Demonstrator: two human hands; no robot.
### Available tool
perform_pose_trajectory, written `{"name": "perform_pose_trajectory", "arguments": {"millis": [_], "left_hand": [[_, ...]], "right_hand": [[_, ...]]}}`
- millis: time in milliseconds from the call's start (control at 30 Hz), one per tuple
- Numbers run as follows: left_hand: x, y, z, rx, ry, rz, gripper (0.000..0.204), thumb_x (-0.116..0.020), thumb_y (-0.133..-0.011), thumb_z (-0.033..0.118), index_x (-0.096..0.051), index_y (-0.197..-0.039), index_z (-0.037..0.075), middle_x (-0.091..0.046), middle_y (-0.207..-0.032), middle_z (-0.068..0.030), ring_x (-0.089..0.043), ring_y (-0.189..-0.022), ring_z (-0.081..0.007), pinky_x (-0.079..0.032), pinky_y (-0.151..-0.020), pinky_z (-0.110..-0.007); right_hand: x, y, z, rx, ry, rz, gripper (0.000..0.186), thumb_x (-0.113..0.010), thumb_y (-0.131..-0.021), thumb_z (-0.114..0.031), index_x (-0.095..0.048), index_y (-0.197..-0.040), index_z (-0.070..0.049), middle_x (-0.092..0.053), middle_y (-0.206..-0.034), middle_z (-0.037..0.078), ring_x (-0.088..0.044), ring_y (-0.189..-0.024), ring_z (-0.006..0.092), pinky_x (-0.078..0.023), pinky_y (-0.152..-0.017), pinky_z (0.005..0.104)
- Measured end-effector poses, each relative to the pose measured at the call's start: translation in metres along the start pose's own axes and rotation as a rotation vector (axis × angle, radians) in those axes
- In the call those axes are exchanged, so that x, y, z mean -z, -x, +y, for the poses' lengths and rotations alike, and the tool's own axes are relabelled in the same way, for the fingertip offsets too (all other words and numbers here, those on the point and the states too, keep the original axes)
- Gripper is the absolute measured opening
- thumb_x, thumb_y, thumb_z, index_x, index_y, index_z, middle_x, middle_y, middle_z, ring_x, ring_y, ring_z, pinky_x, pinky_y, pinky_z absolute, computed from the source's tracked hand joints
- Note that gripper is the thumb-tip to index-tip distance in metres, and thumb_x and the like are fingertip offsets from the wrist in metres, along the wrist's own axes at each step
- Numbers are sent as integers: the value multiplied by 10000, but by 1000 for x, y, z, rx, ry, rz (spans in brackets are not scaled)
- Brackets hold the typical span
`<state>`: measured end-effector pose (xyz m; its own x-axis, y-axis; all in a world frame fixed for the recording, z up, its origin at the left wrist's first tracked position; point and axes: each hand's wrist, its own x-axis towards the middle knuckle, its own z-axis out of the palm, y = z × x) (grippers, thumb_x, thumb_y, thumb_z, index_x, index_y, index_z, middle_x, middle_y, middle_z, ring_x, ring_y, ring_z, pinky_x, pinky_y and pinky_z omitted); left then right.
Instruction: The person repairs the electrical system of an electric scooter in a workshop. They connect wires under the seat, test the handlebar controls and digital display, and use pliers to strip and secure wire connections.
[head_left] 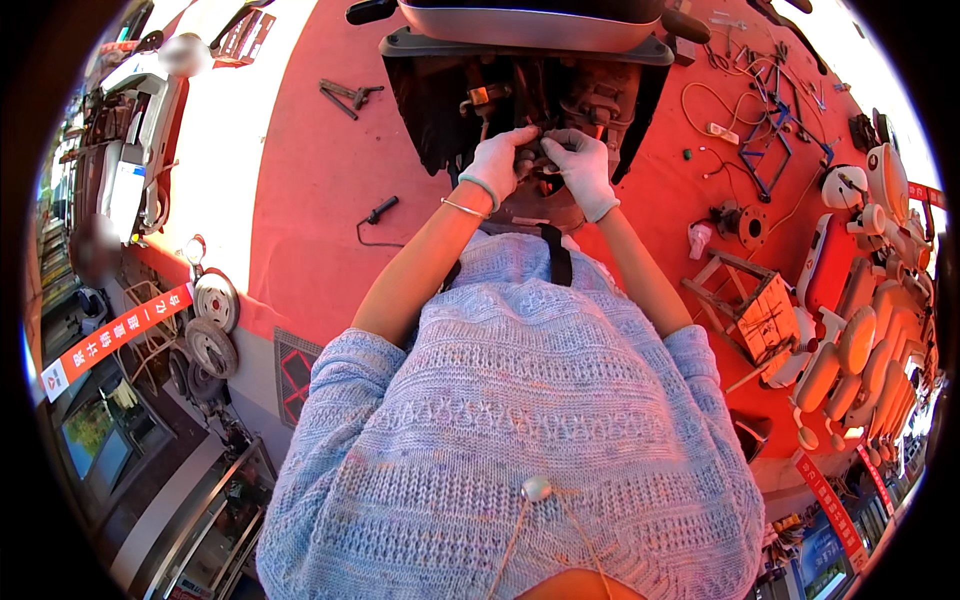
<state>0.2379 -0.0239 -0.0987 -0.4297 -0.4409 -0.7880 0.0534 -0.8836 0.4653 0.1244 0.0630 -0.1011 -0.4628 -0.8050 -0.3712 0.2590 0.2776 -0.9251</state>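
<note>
Both my hands wear pale gloves and meet at the opened-up front of a dark vehicle (pixel 425 110), under its silver-edged top panel (pixel 540 32). My left hand (pixel 497 163) has its fingers pinched together, pointing inward. Close beside it, my right hand (pixel 581 168) is closed in a similar pinch. Between the fingertips is something small and dark that I cannot make out. Around the hands are wires and brackets, with an orange-marked metal part (pixel 488 95) just above my left hand. Shadow hides much of the inside.
On the red floor at left lie a metal bracket (pixel 350 97) and a black-handled tool with a cord (pixel 380 210). A wooden stool (pixel 765 315) stands at right, near a row of seats (pixel 860 340). Blue metal frames (pixel 770 150) and loose cables lie at upper right. Wheels (pixel 212 345) lean at left.
</note>
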Motion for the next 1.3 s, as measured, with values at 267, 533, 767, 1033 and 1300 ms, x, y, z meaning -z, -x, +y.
{"name": "perform_pose_trajectory", "arguments": {"millis": [267,533,767,1033,1300], "left_hand": [[-1,1,1,47,23,-48,87,-582,-876,169,-616,-854,92,-581,-704,4,-489,-558,-101,-368,-459,-207],[1,3,2,26,-9,-52,98,-575,-874,181,-625,-880,97,-612,-753,-5,-556,-623,-117,-394,-508,-229],[3,10,0,-105,-120,0,183,-624,-856,234,-642,-934,69,-625,-792,-24,-565,-581,-131,-445,-512,-272],[0,28,18,-112,-394,-26,240,-668,-835,253,-619,-819,19,-590,-634,-37,-523,-469,-102,-398,-425,-230],[-1,15,5,-276,-574,85,276,-671,-818,267,-610,-793,-1,-582,-611,-57,-543,-475,-128,-418,-402,-246]], "right_hand": [[-7,-5,9,34,81,148,215,-644,-807,-159,-637,-913,28,-660,-766,71,-618,-653,106,-499,-589,247],[-5,-7,9,111,157,73,198,-629,-800,-162,-630,-875,21,-653,-720,59,-612,-640,101,-490,-592,248],[-22,-3,-9,151,395,146,187,-622,-755,-155,-622,-835,13,-639,-706,121,-626,-658,179,-485,-630,293],[-24,4,12,257,439,225,150,-640,-759,-150,-620,-814,-12,-637,-705,109,-628,-656,207,-488,-630,315],[-23,4,5,281,491,235,154,-632,-759,-161,-601,-775,-10,-622,-659,104,-614,-616,228,-481,-609,329]]}}
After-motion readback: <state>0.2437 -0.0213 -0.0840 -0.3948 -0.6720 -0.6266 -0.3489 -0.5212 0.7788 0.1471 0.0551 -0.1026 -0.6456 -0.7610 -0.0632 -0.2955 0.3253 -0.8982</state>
